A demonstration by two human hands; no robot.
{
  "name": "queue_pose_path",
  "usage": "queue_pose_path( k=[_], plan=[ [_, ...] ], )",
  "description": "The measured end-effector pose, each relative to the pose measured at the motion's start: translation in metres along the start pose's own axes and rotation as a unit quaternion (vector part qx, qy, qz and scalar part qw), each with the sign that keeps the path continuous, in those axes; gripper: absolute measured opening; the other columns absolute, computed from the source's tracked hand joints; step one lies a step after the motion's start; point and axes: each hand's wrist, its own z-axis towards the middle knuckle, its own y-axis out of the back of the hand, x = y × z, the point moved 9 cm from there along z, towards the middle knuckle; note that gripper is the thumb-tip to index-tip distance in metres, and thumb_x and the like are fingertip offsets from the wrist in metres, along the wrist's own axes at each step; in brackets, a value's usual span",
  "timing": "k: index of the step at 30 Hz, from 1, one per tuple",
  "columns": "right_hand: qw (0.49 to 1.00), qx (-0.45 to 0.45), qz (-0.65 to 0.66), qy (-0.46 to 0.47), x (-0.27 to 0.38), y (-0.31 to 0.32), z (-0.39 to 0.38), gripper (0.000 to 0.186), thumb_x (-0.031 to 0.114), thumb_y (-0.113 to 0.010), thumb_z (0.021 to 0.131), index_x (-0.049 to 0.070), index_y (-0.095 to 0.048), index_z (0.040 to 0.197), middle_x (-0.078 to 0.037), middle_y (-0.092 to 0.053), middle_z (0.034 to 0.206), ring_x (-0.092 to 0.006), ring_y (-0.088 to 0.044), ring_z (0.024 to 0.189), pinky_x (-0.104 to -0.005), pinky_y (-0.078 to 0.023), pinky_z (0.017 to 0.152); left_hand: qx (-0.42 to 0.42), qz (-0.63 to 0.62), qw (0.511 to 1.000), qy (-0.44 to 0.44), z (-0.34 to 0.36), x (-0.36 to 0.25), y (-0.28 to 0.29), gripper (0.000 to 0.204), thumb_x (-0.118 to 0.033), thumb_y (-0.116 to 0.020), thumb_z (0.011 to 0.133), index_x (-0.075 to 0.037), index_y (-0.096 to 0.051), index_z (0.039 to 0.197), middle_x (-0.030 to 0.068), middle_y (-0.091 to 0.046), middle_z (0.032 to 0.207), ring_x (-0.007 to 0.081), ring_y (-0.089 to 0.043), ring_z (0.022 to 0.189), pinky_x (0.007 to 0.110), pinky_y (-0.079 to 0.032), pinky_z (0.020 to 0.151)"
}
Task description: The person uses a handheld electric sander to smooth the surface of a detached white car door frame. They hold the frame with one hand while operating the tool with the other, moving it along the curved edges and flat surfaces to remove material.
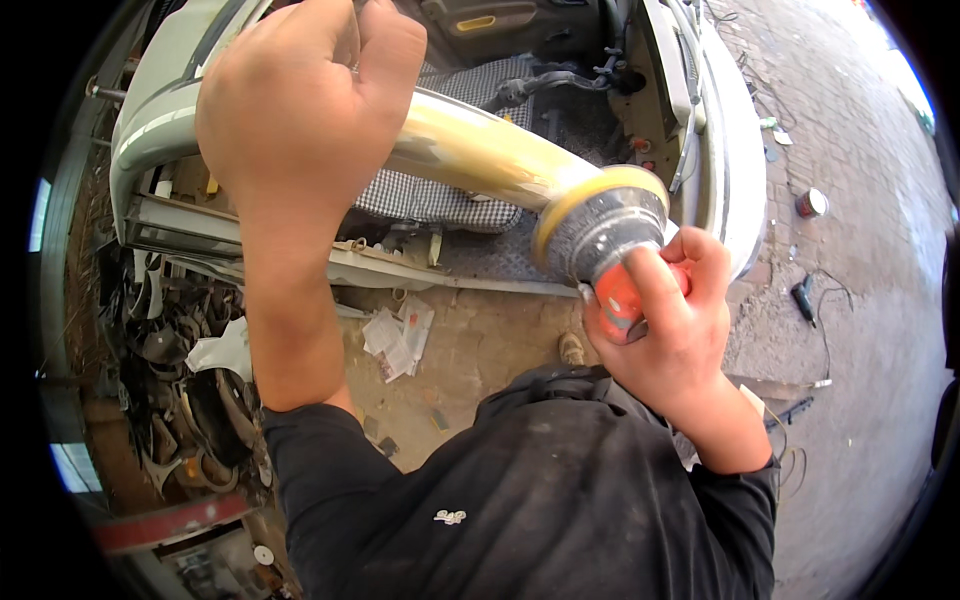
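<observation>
My right hand (675, 335) is closed round the orange body of a round power sander (605, 235). The sander's yellow-edged pad is tilted and meets the lower end of a vehicle's door pillar (480, 150), whose surface is patchy yellow and white. High on the left, my left hand (300, 110) is closed in front of the pillar's other end. Its fingers curl away from view, so whatever they hold is hidden.
Inside the pale vehicle body (740, 150) lies a checkered seat (440, 200). Scrap parts (165, 345) are heaped at left. Newspaper sheets (398, 338) lie on the floor near my feet. At right are a can (812, 203) and a black corded tool (803, 298).
</observation>
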Motion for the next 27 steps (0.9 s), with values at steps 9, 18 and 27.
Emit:
queue_pose_path(
  k=[9, 18, 27],
  plan=[
    [0.999, -0.020, 0.042, 0.000, 0.004, 0.005, 0.024, 0.063, 0.007, -0.092, 0.065, 0.009, -0.064, 0.121, -0.018, -0.052, 0.117, -0.0344, -0.060, 0.096, -0.0430, -0.054, 0.081, -0.070, 0.000, 0.996, -0.047, 0.004, -0.023, 0.010, 0.036, -0.020, -0.069, 0.089, -0.003, -0.050, 0.063, 0.0150, -0.052, 0.061, 0.0352, -0.052, 0.058, 0.046, -0.040, 0.056],
    [0.999, 0.006, -0.010, -0.035, -0.008, 0.002, -0.012, 0.062, 0.004, -0.090, 0.065, 0.009, -0.064, 0.121, -0.018, -0.051, 0.117, -0.0351, -0.060, 0.093, -0.0443, -0.054, 0.077, -0.084, -0.011, 0.994, -0.075, 0.005, -0.014, 0.011, 0.035, -0.014, -0.070, 0.083, -0.003, -0.047, 0.059, 0.0184, -0.050, 0.060, 0.0412, -0.053, 0.060, 0.050, -0.039, 0.057],
    [0.998, 0.041, 0.004, -0.036, 0.007, 0.001, 0.000, 0.061, 0.004, -0.090, 0.065, 0.009, -0.065, 0.121, -0.018, -0.052, 0.117, -0.0343, -0.062, 0.090, -0.0433, -0.055, 0.075, -0.111, 0.000, 0.990, -0.091, 0.005, -0.016, 0.014, 0.035, -0.015, -0.070, 0.082, -0.004, -0.046, 0.059, 0.0175, -0.050, 0.060, 0.0419, -0.052, 0.061, 0.050, -0.040, 0.061]
  ],
)
